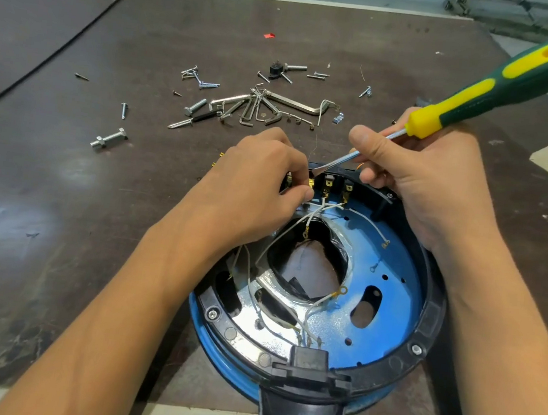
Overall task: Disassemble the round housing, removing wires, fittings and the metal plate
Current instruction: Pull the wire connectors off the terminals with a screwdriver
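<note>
Left hand: pinching brass terminal
Right hand: gripping screwdriver (1 blade prying)
Risk: blade slips, jabs fingers

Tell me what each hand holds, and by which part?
Right hand holds the screwdriver by its metal shaft, below the handle. Left hand pinches a brass terminal at the housing's far edge.

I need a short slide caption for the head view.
Right hand levers a screwdriver at the round housing terminals.
</note>
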Available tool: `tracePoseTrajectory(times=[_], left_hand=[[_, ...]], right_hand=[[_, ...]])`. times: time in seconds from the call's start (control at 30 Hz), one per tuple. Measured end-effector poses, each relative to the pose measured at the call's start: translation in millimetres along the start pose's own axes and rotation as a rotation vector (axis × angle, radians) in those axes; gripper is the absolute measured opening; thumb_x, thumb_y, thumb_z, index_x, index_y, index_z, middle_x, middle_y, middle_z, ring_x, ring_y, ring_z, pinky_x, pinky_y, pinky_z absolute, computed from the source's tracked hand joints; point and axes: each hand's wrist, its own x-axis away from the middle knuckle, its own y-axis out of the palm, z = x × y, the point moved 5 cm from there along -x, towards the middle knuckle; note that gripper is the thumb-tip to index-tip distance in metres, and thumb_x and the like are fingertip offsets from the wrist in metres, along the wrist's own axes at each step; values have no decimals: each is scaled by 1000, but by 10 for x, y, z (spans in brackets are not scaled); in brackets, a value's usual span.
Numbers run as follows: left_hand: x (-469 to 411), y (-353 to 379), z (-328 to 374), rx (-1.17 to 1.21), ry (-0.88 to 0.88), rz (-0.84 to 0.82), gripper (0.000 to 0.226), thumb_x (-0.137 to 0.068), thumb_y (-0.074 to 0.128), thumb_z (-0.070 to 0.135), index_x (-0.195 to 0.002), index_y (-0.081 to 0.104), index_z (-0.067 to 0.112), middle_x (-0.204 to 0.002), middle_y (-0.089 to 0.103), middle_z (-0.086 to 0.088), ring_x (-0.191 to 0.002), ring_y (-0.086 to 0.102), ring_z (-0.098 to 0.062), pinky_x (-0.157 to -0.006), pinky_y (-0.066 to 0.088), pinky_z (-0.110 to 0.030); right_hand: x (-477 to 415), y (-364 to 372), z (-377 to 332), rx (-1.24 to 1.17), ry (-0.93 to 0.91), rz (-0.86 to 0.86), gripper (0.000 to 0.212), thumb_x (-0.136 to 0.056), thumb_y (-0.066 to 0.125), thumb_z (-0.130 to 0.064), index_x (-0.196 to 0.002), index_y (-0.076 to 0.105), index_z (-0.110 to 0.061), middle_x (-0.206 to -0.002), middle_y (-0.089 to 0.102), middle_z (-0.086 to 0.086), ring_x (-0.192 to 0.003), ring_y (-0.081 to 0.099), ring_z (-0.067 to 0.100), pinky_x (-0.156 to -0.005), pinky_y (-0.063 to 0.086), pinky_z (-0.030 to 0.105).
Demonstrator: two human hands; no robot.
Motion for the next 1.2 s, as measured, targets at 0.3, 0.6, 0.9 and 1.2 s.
tracePoseTrajectory(times=[0.3, 0.6, 0.9, 1.2], left_hand=[[-3, -2, -6, -1, 3, 3, 11, -94, 67, 35, -91, 72, 25, -113, 58, 3, -100, 57, -18, -89, 48, -39], [-4, 1, -11, 9, 6, 8, 11, -93, 68, 34, -90, 72, 24, -112, 58, 2, -101, 57, -19, -91, 48, -42], [-2, 3, -9, 13, 6, 6, 11, -93, 68, 34, -90, 72, 24, -112, 58, 2, -101, 57, -20, -90, 49, -42], [-3, 3, -8, 7, 6, 6, 10, -93, 68, 34, -90, 71, 25, -111, 58, 3, -99, 57, -19, -88, 47, -38]], right_hand=[[-4, -21, -5, -45, 11, 28, 24, -85, 79, -17, -68, 63, -21, -70, 69, 13, -51, 64, 16, -52, 49, 26], [2, -4, -29, -55, -15, -2, 26, -87, 78, -16, -66, 64, -25, -73, 73, 11, -53, 64, 17, -55, 51, 28], [-9, -17, 16, -58, 7, 16, 23, -86, 79, -17, -71, 61, -18, -70, 70, 11, -48, 60, 15, -50, 47, 23], [-13, -9, 34, -104, 48, -5, 27, -92, 75, -10, -72, 59, -17, -71, 70, 9, -49, 58, 14, -50, 47, 22]])
